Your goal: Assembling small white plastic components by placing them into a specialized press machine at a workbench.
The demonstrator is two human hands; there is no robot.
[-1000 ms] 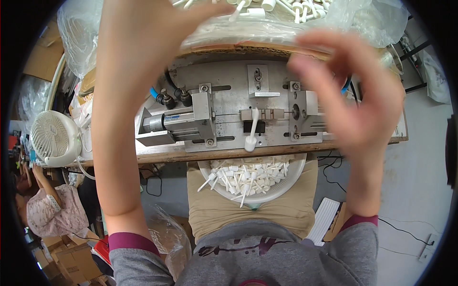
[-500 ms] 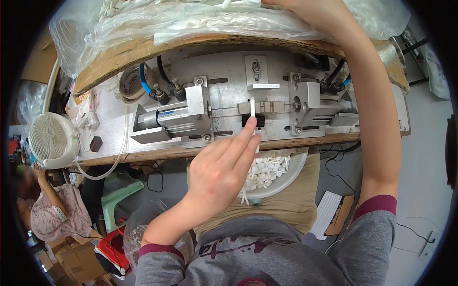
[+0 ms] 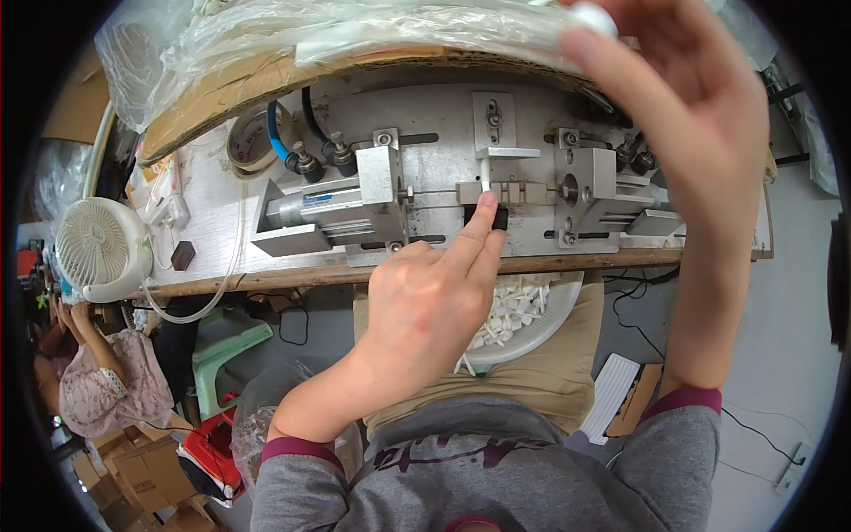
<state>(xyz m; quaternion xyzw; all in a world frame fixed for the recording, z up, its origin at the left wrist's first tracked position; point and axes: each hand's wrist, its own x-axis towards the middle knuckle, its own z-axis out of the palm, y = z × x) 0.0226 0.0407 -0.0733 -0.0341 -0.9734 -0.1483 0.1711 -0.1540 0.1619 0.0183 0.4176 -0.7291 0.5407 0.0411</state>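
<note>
Pinching white piece [image 3: 596, 18] in right grip [image 3: 683, 97] above far right of table [image 3: 208, 239], not yet set down; touching white stick [image 3: 485, 171], already laid across metal block [image 3: 532, 191] near front edge, with left grip [image 3: 430, 297], can't tell if closed.

Two hands [image 3: 432, 297], two pneumatic cylinders [image 3: 339, 215]
One desk fan [image 3: 105, 248] at 9 o'clock, one tape roll [image 3: 257, 165] at 10, one green stool [image 3: 208, 362] at 8, one white stick [image 3: 485, 175] and one fingertip-held white piece [image 3: 598, 18] at 1, one basin [image 3: 564, 306] at 4, its heaped pieces [image 3: 516, 316] uncountable.
</note>
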